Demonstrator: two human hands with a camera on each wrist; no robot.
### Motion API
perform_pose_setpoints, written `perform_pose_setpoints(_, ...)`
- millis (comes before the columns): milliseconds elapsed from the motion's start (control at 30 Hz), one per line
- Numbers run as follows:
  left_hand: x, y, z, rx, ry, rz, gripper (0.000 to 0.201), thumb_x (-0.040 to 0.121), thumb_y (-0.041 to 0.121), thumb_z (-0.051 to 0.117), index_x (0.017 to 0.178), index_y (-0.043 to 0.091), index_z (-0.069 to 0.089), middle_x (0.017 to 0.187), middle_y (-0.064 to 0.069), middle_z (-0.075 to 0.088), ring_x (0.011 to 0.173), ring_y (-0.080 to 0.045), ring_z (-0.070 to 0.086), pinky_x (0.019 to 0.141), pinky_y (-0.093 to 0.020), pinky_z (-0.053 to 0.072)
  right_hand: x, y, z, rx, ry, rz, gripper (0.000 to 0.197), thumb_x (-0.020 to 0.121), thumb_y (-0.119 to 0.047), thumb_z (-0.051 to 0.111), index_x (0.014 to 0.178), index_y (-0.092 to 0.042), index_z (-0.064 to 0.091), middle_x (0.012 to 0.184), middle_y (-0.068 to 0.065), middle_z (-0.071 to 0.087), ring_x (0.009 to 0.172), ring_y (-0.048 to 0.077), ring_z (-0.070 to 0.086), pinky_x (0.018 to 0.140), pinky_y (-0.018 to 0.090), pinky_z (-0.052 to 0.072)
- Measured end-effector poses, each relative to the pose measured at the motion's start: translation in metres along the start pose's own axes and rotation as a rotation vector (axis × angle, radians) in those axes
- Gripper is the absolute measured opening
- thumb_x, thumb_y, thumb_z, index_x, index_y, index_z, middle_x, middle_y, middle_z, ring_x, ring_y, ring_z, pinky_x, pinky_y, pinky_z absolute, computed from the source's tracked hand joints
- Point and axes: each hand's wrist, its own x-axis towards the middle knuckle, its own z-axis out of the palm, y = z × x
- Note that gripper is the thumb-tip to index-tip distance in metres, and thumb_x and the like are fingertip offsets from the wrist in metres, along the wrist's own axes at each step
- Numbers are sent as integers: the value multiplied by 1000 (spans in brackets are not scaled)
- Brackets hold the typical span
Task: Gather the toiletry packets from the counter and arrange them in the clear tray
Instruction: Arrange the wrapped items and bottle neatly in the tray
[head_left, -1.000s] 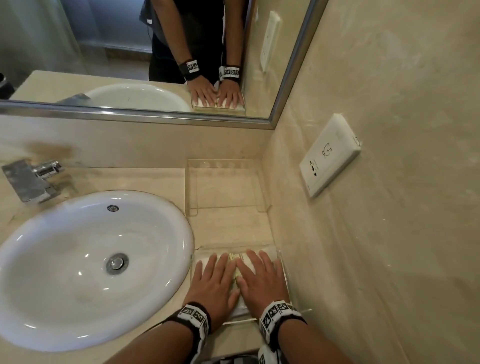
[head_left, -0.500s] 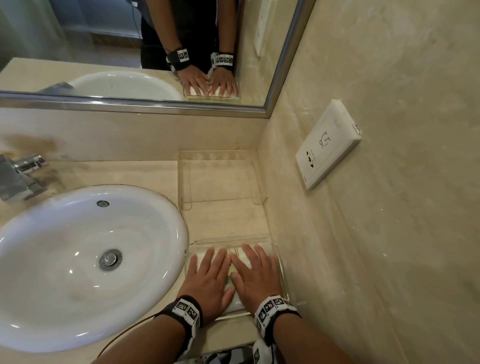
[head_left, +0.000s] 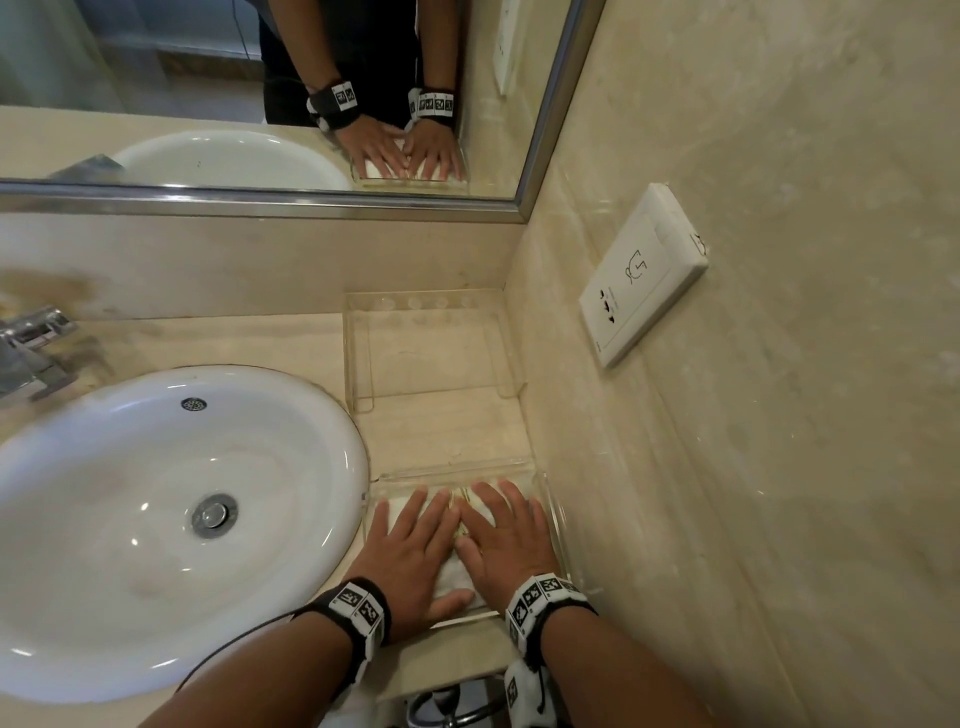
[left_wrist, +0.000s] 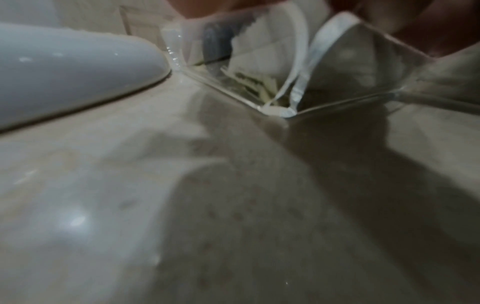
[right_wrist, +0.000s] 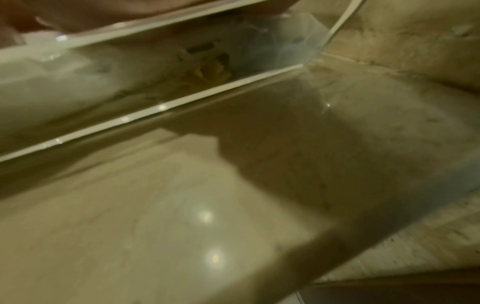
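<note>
the table (head_left: 270, 343) is beige stone w/ a glossy top, it runs under the mirror and ends at the right wall. a white oval sink (head_left: 104, 519) is set into its left part, the rim stands a bit above the stone. a chrome tap (head_left: 31, 348) sits on the table at far left, behind the sink. in the back right corner a clear stand (head_left: 358, 358) rests on the table, touching the wall. nearer, just beside the sink rim, the clear tray (head_left: 550, 499) lies on the table, close to the right wall. bare stone shows between stand and tray.
</note>
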Motion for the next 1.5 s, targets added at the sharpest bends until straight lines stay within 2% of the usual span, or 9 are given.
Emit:
perform_pose_setpoints(133,2,-1,1,0,-55,-14,97,83,83,31,147,11,39,155,-11,38,141,-36,38,101,-68,35,-1,-2,-2,-8,-12,8,53,94,-54,37,146,-44,36,157,-11,32,149,24,25,115,55,29)
perform_pose_setpoints(300,2,-2,4,2,-26,-6,93,86,80,30,148,12,37,156,-10,36,142,-35,35,103,-65,27,-2,-4,0,-13,3,20,59,91,-58,42,147,-42,36,157,-10,34,148,25,30,114,58,31)
perform_pose_setpoints(433,2,0,3,8,17,-4,81,90,68,37,147,10,39,154,-11,40,140,-36,39,99,-68,39,-1,-3,3,-21,-14,22,56,94,-55,36,148,-43,34,157,-10,31,149,23,22,116,57,29)
perform_pose_setpoints(533,4,1,3,5,24,-12,79,90,66,41,146,10,41,152,-11,42,138,-37,42,96,-68,42,0,-3,1,-27,-9,21,52,94,-54,37,144,-41,40,153,-9,37,146,23,25,112,56,36)
perform_pose_setpoints(1000,6,3,4,26,2,-37,81,88,67,40,146,10,43,154,-9,40,139,-35,41,95,-72,37,1,-9,-7,-19,-58,57,53,89,-56,43,141,-45,43,152,-9,39,144,24,31,113,56,35)
perform_pose_setpoints(1067,6,2,3,50,-16,-32,81,89,67,37,147,11,41,155,-9,38,141,-36,38,98,-73,32,0,-8,-9,-20,-58,40,58,90,-57,41,147,-42,37,157,-8,31,148,23,24,117,55,28)
perform_pose_setpoints(1200,8,7,-7,76,-20,-29,84,90,70,29,148,10,38,158,-10,31,144,-38,30,106,-71,23,-2,-4,-17,5,-121,78,73,92,-64,17,159,-35,13,168,-4,5,155,18,3,121,44,-2)
perform_pose_setpoints(1400,8,8,-3,74,-50,5,83,90,68,30,149,9,36,157,-12,32,146,-35,28,109,-67,27,-5,-11,-12,-36,-108,108,67,95,-59,10,157,-36,20,168,-7,12,155,21,9,122,49,6)
perform_pose_setpoints(1500,9,7,1,73,-48,4,84,91,67,28,150,8,32,159,-12,25,148,-34,23,111,-65,24,-3,-11,-11,-35,-150,81,71,91,-59,-1,158,-38,8,168,-11,0,155,19,-4,123,46,-1)
